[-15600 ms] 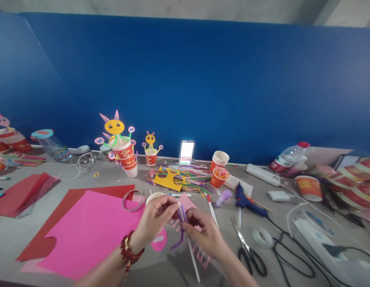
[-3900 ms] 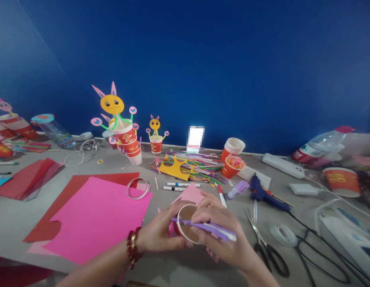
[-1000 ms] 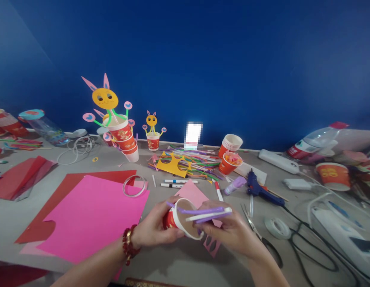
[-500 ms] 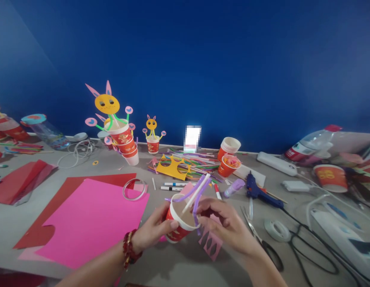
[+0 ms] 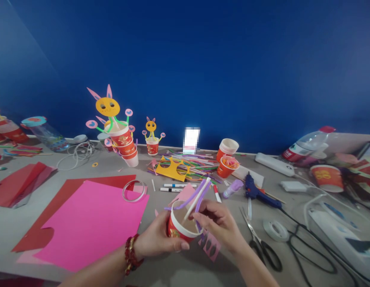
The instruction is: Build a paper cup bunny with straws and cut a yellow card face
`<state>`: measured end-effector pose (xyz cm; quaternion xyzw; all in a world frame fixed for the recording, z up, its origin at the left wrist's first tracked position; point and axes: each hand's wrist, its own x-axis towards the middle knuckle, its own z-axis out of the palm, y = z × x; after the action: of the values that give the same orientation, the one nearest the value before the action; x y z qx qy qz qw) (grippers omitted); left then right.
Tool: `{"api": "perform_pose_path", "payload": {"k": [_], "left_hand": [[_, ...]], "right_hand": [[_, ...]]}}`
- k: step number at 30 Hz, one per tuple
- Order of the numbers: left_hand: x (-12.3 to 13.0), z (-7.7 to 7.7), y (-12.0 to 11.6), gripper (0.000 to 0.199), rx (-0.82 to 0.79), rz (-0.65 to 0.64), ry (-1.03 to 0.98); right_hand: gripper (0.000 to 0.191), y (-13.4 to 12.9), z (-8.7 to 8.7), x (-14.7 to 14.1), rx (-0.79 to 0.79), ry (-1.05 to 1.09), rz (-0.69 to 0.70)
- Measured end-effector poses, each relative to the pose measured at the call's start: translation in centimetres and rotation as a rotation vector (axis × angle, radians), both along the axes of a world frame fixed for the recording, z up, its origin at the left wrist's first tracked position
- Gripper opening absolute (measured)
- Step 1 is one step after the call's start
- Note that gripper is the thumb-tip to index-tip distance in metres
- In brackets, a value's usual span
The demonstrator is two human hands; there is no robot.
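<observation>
My left hand [image 5: 159, 237] is wrapped round a red paper cup [image 5: 180, 231] with a white rim, the thumb across its near side. A white stick [image 5: 197, 198] leans up out of the cup, with purple pipe cleaners [image 5: 185, 202] joined near its top. One purple strand bends left over the rim; the other comes down on the right. My right hand [image 5: 216, 223] pinches that right strand at the cup's rim. Under the right hand lies a pink paper strip [image 5: 211, 246] with cut-out holes.
Pink paper [image 5: 95, 223] and a tape ring [image 5: 133, 191] lie left. Finished cup figures [image 5: 122, 137] stand behind, beside pipe cleaners and yellow paper [image 5: 172, 169]. Scissors [image 5: 256, 239], a glue gun [image 5: 258, 193], clear tape [image 5: 275, 230] and black cable [image 5: 307, 243] lie right.
The cup has turned and tipped slightly, and my left thumb has shifted right along it. My right hand has moved a little left, closer over the cup's rim.
</observation>
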<state>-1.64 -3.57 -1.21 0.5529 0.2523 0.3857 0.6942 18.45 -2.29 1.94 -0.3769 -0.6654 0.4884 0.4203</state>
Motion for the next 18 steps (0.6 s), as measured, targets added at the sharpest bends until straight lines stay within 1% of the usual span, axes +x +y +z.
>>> {"api": "perform_pose_path", "payload": {"k": [4, 6, 8, 10, 11, 14, 16, 18], "left_hand": [[-0.07, 0.14, -0.24, 0.077, -0.046, 0.014, 0.023], [-0.02, 0.46, -0.29, 0.073, -0.033, 0.012, 0.066], [0.08, 0.76, -0.32, 0.068, -0.022, 0.000, 0.127], [0.21, 0.89, -0.32, 0.066, -0.015, -0.016, 0.164], [0.26, 0.89, -0.32, 0.067, -0.012, -0.024, 0.169], [0.40, 0.73, -0.32, 0.075, 0.009, -0.049, 0.131], [0.48, 0.59, -0.36, 0.080, 0.015, -0.068, 0.091], [0.56, 0.50, -0.42, 0.081, 0.017, -0.087, 0.064]], "right_hand": [[0.032, 0.02, -0.07, 0.28, 0.033, -0.010, -0.011], [0.031, 0.06, -0.07, 0.34, 0.054, 0.015, -0.063], [0.029, 0.08, -0.03, 0.32, 0.070, 0.044, -0.145], [0.026, 0.05, 0.07, 0.23, 0.099, 0.041, -0.211], [0.025, 0.01, 0.13, 0.18, 0.112, 0.031, -0.222], [0.019, -0.17, 0.25, 0.04, 0.110, 0.023, -0.193], [0.013, -0.27, 0.23, 0.00, 0.075, 0.029, -0.177], [0.011, -0.31, 0.16, -0.03, 0.038, 0.040, -0.174]]}}
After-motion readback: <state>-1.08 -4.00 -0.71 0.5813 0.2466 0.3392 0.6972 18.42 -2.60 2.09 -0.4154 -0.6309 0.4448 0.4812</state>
